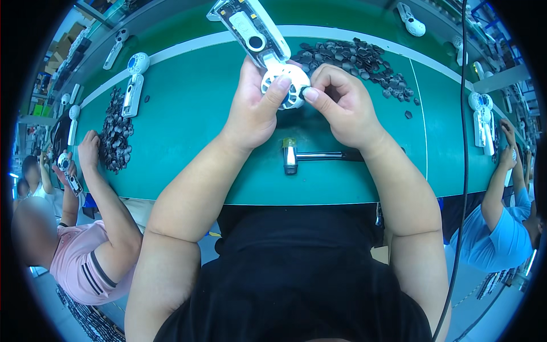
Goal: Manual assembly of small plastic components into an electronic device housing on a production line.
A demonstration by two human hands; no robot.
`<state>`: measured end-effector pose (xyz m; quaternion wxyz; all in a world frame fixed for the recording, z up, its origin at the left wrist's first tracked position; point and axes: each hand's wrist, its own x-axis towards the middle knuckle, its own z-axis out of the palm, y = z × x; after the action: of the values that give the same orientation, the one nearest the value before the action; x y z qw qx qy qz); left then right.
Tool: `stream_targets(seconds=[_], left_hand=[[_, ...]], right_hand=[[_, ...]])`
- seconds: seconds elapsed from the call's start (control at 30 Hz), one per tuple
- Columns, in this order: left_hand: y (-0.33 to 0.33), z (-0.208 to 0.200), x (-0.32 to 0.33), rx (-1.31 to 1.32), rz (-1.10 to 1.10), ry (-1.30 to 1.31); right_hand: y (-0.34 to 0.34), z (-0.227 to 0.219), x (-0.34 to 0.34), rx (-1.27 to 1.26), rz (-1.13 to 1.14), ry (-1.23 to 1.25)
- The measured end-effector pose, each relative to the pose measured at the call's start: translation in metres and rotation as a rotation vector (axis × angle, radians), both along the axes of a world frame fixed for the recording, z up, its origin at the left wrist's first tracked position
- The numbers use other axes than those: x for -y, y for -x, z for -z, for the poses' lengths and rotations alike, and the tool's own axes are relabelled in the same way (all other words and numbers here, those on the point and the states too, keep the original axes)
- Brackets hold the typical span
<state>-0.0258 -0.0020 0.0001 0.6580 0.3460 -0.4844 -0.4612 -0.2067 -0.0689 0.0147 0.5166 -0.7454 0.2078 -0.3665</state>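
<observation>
My left hand [250, 114] is closed around a white handheld device [249, 31], its thumb lying on the round, slotted head. The long body of the device tilts up and to the left, away from me, and shows a dark oblong section with a round black spot. At the right edge of the head, my right hand [347, 108] pinches a small black piece [303, 91] between thumb and forefinger, against the head. Below my hands a mallet [290, 157] lies on the green table, its handle pointing right and partly behind my right forearm.
Small black five-sided pieces [353, 57] are heaped beyond my right hand; another heap [117, 134] lies at the left. A similar white device [133, 94] rests beside that heap. Co-workers sit at both sides, and a black cable [464, 142] hangs down on the right.
</observation>
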Motion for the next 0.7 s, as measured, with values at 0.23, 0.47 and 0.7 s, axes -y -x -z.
stream_targets(seconds=[0.23,0.47,0.7], left_hand=[[-0.002,-0.001,-0.003,0.157,-0.041,0.012],[-0.007,0.000,-0.003,0.127,0.028,-0.039],[-0.005,-0.004,-0.003,0.105,0.059,-0.024]], right_hand=[[0.001,-0.002,0.008,-0.094,-0.016,0.361],[0.000,-0.003,-0.001,-0.146,0.090,0.335],[-0.002,0.007,0.002,-0.151,-0.015,0.065]])
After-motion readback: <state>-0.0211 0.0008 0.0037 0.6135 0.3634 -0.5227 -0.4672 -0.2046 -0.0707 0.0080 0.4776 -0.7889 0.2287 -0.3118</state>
